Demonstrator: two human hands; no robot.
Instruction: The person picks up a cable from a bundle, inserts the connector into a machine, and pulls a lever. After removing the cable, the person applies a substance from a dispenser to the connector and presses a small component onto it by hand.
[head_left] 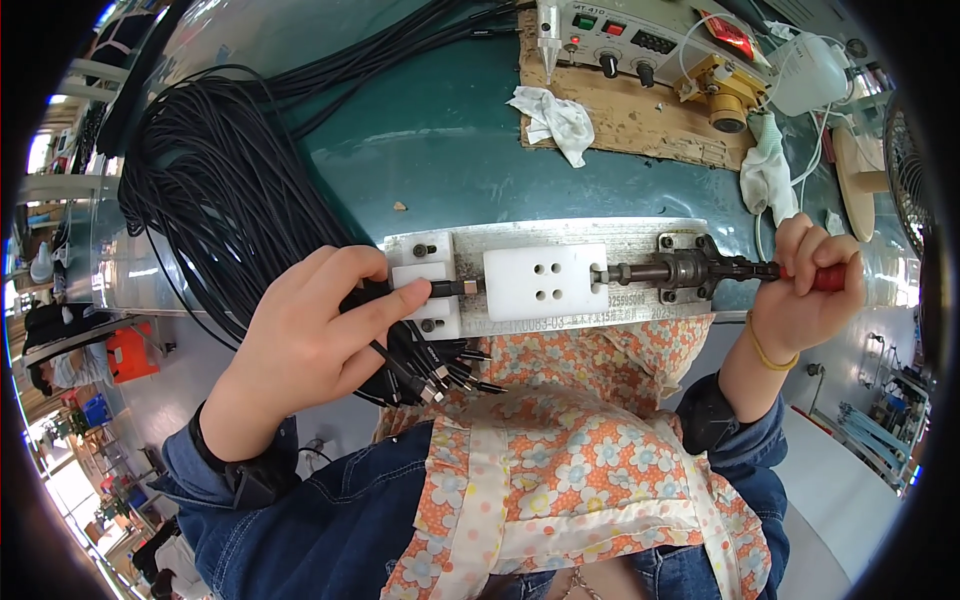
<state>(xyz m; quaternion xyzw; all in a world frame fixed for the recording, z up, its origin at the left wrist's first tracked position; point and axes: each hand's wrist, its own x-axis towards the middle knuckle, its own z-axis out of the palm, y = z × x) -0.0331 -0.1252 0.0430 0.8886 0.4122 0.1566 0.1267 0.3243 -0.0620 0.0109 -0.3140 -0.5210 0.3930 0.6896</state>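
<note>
At nine o'clock of the white plastic block with four holes [545, 281], the left hand [300, 345] pinches one black cable's metal plug [452, 289] into the jig, spare plug ends [440, 372] bunched underneath; at three o'clock, the right hand [805, 285] grips the red-handled press lever [828, 278]. Many cables left.

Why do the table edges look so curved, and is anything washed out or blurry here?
Head view: the fisheye lens bends the metal jig plate and the green table toward a black rim; daylight blows out the left edge; both hands, left and right, look sharp, while things near the rim go soft.
</note>
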